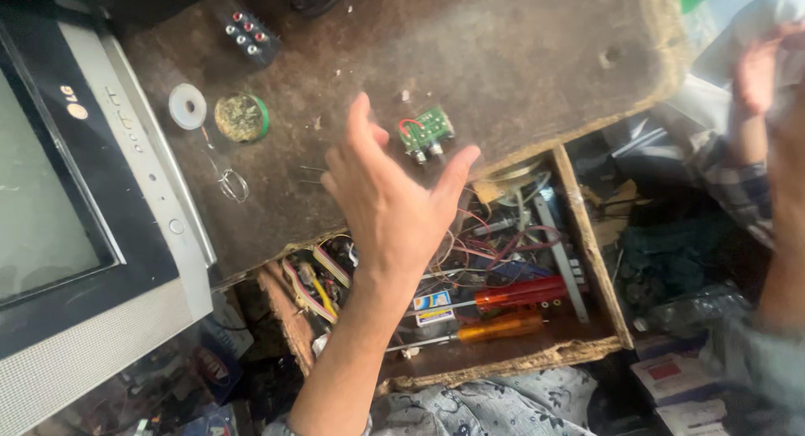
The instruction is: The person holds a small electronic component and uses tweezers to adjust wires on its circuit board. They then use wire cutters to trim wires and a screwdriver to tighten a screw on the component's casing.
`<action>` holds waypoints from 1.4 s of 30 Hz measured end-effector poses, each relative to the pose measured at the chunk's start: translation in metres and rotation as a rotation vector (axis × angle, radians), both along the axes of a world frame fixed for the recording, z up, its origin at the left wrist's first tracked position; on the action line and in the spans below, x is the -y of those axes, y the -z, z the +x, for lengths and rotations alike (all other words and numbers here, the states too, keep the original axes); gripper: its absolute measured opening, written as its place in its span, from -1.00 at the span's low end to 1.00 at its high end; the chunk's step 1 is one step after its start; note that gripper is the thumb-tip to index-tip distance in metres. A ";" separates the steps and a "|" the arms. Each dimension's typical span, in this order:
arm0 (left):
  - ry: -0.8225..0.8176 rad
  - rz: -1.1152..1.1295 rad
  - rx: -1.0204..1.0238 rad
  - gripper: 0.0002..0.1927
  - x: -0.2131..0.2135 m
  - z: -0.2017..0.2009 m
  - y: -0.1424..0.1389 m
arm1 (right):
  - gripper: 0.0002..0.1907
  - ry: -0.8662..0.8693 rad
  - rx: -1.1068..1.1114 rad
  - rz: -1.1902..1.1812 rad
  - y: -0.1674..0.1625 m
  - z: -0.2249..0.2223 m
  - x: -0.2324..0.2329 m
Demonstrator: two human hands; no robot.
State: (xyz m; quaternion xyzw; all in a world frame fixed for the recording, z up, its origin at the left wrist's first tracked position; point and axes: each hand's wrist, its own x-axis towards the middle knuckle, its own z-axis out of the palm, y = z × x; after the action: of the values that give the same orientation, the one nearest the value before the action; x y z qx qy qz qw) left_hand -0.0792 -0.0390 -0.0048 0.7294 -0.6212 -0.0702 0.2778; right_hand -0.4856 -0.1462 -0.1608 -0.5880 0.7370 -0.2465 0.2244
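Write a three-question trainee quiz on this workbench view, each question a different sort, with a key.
1. True or false: the left hand grips the small green circuit board.
2. Which lies in the open drawer? A) two screwdrivers with orange handles B) a hammer C) a drill
3. Fill in: the white solder spool lies on the worktop beside a round ____-rimmed tin.

Key
1. False: the hand is open, fingers spread, above the worktop near the board.
2. A
3. green
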 end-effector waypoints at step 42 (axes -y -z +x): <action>0.175 -0.065 -1.517 -0.47 0.006 0.051 -0.008 | 0.04 -0.659 -0.243 -0.316 -0.223 0.243 -0.094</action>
State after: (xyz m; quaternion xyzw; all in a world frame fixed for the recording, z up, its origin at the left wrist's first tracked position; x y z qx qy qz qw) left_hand -0.0280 -0.0446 0.0036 0.4211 -0.3175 -0.5553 0.6430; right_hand -0.2428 -0.0522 0.0622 -0.8457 0.4824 -0.2004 0.1091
